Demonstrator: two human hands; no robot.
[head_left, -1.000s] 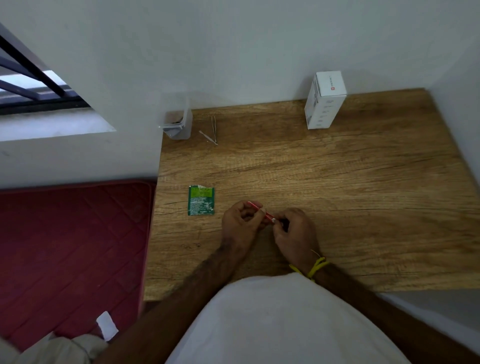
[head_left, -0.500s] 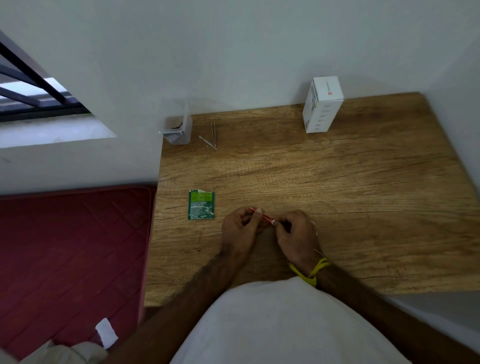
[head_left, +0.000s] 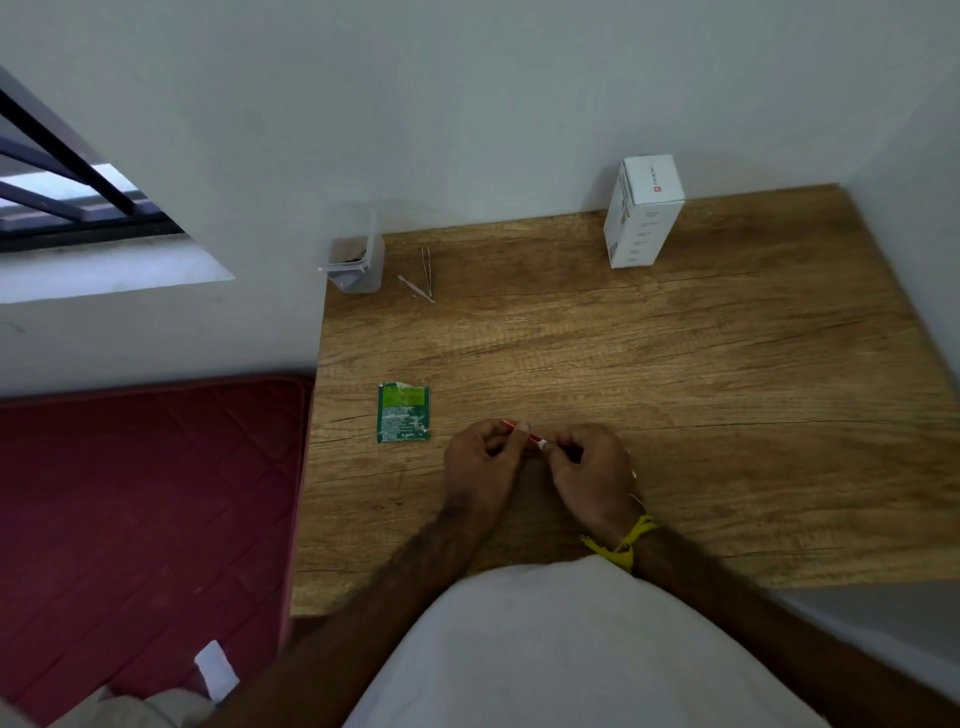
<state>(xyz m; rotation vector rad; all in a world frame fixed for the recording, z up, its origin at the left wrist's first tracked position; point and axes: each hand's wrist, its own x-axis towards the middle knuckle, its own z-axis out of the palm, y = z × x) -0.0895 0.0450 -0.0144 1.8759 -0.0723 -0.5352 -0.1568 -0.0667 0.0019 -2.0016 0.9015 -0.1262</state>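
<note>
Obs.: both hands low over the near middle of the table (head_left: 675, 364), close together.

Left hand (head_left: 480, 467): fingers curled, thumb and forefinger pinching the red stick (head_left: 522, 432) near its middle. The stick is held just above the wood and slants down toward my right.

Right hand (head_left: 592, 475): fingers curled in, tips pinching at the stick's white tip (head_left: 543, 443). Exactly what they do there is too small to tell.

Change over the last second: very little. The hands sit in the same spot, perhaps drawn a touch closer, and less red shows between them than before. The stick has not left my grip or tilted much.

Reading: I judge the work at the tip, pulling or twisting the white end, is under way and not finished. The end is not yet off.

The torn green packet (head_left: 403, 413) lies flat to the left, apart from my hands. The tweezers (head_left: 427, 270) lie untouched at the far edge.
</note>
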